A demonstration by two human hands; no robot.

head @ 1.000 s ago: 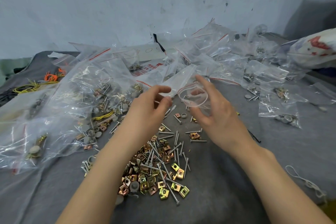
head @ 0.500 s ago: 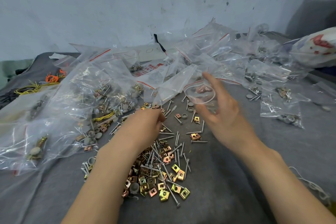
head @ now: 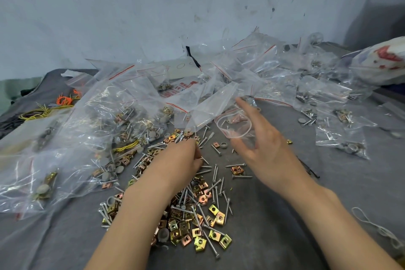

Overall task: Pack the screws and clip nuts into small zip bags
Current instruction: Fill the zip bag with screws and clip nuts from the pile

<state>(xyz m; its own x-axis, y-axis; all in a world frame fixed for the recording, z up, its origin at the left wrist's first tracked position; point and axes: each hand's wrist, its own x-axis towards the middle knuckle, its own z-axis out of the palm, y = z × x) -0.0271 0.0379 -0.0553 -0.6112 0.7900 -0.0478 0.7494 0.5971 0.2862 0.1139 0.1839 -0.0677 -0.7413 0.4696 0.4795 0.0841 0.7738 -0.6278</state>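
left hand was up at the bag mouth a second ago helping spread it, now it's dropped onto the far end of the loose pile, fingers curled down among the screws and clip nuts. fingertips are hidden behind the back of the hand, so can't tell if it has pinched anything yet. right hand now has the bag alone: thumb and fingers pinch the rim, mouth held in an open loop just above the cloth, near the left hand. bag looks empty so far. meaning: opening step done, this is the pick step, first parts for this bag. filled bags lie to the right and behind, so the job is partway. most of the pile sits loose between the forearms.
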